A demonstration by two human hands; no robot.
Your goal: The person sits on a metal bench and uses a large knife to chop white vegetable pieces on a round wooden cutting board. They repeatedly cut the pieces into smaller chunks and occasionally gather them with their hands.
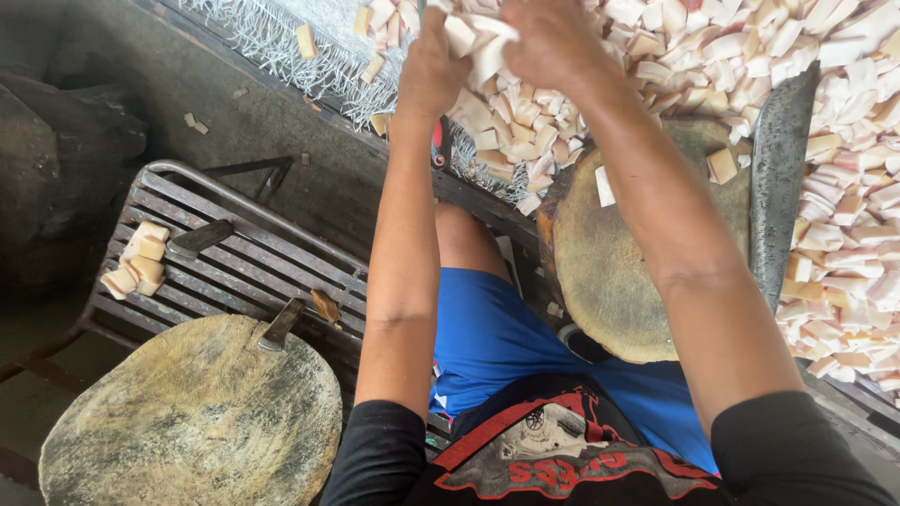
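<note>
Both my arms reach forward to the top of the view. My left hand (431, 66) and my right hand (553, 42) are closed together around a bunch of pale meat-and-fat pieces (478, 47), held above a large heap of the same cut pieces (825, 141). A round wooden chopping block (619, 272) sits under my right forearm, with a broad cleaver (778, 178) lying along its right side and two loose pieces on its top.
A second round wooden block (197, 422) lies at the lower left on a dark metal rack (244, 262). A small stack of cut pieces (136, 262) rests on the rack's left end. White netting (291, 47) edges the heap. My knees in blue shorts show below.
</note>
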